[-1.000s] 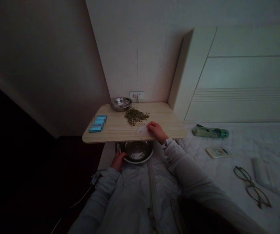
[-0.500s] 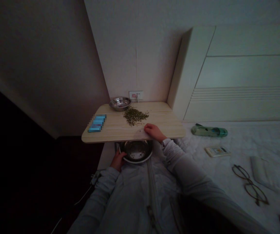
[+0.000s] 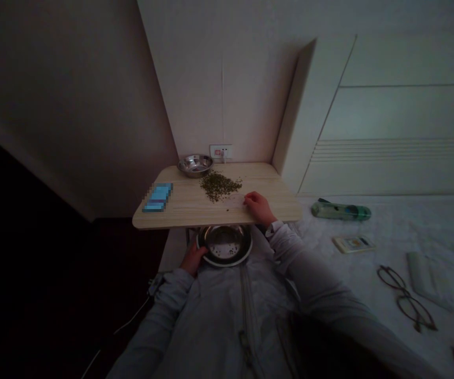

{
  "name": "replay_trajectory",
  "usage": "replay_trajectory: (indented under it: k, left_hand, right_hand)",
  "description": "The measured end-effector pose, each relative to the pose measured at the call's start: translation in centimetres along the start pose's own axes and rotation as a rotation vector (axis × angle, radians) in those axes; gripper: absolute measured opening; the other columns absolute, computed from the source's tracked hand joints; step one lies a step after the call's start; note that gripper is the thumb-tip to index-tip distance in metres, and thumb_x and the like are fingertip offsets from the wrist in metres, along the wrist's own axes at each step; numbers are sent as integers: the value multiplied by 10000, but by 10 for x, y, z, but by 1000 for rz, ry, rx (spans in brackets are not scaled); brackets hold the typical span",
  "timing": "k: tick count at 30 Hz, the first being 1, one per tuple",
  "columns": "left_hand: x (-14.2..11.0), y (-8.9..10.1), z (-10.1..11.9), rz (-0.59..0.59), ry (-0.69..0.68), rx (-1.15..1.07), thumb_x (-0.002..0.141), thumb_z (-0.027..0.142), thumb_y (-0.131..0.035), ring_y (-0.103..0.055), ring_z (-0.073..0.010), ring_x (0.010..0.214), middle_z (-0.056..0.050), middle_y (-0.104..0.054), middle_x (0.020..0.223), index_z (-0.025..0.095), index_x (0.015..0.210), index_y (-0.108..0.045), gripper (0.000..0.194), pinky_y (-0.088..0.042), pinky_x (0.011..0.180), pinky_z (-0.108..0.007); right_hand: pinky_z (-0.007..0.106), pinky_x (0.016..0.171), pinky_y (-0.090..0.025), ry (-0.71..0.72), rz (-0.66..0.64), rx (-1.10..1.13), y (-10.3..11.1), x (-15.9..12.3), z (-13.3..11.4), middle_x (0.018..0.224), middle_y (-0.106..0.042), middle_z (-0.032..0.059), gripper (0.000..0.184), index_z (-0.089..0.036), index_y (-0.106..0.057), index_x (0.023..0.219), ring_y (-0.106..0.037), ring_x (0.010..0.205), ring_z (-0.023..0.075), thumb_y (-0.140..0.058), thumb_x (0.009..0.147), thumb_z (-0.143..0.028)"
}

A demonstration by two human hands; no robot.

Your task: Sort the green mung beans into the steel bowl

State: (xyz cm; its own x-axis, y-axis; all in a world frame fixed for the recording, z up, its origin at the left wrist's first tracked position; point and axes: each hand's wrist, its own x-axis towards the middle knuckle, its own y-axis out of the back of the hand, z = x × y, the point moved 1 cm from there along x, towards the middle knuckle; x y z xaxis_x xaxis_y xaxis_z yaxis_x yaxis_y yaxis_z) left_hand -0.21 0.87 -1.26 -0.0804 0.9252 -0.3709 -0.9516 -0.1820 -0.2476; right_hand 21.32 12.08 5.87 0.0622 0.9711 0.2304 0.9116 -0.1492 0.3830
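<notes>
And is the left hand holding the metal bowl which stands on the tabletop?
No, the left hand grips another metal bowl, below the near edge of the wood-grain tabletop.

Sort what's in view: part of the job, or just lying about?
In use, likely:
- near bowl, in left hand
- translucent piece, in right hand
- green grains
- tabletop
- far bowl, perhaps

Lying about, likely:
- blue-screened device
- phone
- bottle
- glasses
</notes>
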Motion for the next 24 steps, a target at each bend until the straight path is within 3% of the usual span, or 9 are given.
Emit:
replay_trajectory:
  k: [9,16,24]
  left_hand:
    - [-1,0,2,29,14,4,517,98,-535,-582,-193,718,-12,-630,702,157,930,-558,417,-431,630,-285]
    - [-1,0,4,4,-19,-26,509,97,-544,-580,-195,726,-22,-635,727,153,987,-546,481,-430,637,-294]
    - [1,1,1,23,-7,-7,499,107,-551,-576,-195,724,-17,-633,709,145,907,-569,410,-429,625,-288]
  right_hand:
    - [222,574,-354,-1,-79,0,-1,-5,-6,537,-529,-23,143,-155,-518,633,-460,529,82,-433,635,-271]
    - [218,573,-358,-6,-60,43,0,-4,-5,562,-536,-20,147,-156,-511,656,-455,531,79,-433,637,-279]
    - [232,606,-360,16,28,-30,-2,-1,-1,609,-550,-14,153,-164,-515,697,-467,569,86,-424,649,-277]
